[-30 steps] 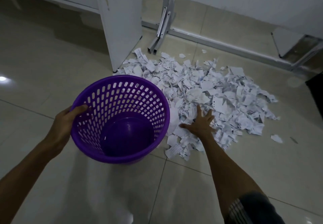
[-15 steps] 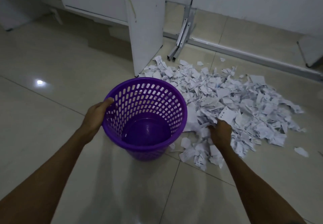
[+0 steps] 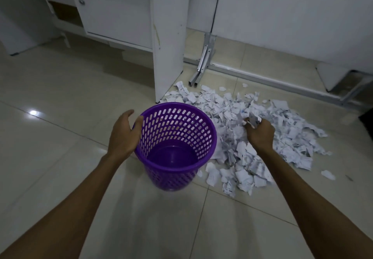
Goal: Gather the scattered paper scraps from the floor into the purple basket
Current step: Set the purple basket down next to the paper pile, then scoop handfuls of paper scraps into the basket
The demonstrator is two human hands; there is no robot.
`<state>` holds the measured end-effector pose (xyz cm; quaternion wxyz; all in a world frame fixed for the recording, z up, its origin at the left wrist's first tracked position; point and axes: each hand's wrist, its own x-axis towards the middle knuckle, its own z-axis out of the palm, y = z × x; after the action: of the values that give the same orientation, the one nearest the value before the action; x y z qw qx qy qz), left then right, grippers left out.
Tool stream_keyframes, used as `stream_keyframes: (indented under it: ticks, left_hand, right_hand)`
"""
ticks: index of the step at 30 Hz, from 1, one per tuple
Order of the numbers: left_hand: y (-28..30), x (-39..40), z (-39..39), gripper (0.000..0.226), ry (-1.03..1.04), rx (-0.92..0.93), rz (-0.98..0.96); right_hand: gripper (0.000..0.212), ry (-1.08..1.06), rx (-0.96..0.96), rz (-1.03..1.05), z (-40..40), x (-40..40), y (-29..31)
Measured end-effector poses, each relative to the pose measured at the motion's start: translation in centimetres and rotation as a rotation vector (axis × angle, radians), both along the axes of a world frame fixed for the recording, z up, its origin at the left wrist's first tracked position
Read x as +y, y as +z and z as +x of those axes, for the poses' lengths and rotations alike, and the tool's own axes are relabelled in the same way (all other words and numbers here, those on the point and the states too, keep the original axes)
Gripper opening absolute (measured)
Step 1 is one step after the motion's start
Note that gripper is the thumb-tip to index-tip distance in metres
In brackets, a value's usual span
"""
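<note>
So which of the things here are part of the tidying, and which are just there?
Part of the job: round purple plastic basket; white torn paper scraps heaped on the floor; left hand at the basket's rim; right hand gripping scraps.

Just there: white cabinet panel; grey metal rail.

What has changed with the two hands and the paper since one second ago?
The right hand, flat on the paper pile before, has closed on a handful of scraps and lifted it. The left hand has loosened from the purple basket rim; its thumb still touches. The basket remains empty and upright.
</note>
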<state>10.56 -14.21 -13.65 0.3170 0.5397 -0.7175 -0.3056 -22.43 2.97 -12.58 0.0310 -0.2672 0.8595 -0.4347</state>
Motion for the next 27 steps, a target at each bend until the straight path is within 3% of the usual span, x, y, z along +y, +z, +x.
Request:
stream_keyframes:
  ticks: [5,12,20,27]
  left_hand:
    - [1.1,1.0,-2.2,0.048,-0.119,0.034,-0.111]
    - [1.3,1.9,-2.6,0.047,-0.167,0.095,-0.038]
    - [0.6,2.6,-2.0,0.037,-0.133,0.202,-0.015]
    - [2.7,2.6,-4.2,0.043,-0.163,0.226,-0.023]
  right_hand:
    - [0.020,-0.008,-0.070,-0.225,1.6,-0.6,6.1]
    - [0.008,0.264,-0.104,-0.392,8.4,-4.0,11.3]
    - [0.018,0.482,-0.021,-0.107,14.0,-6.3,6.7]
    - [0.063,0.731,0.057,0.152,12.8,-6.5,4.4]
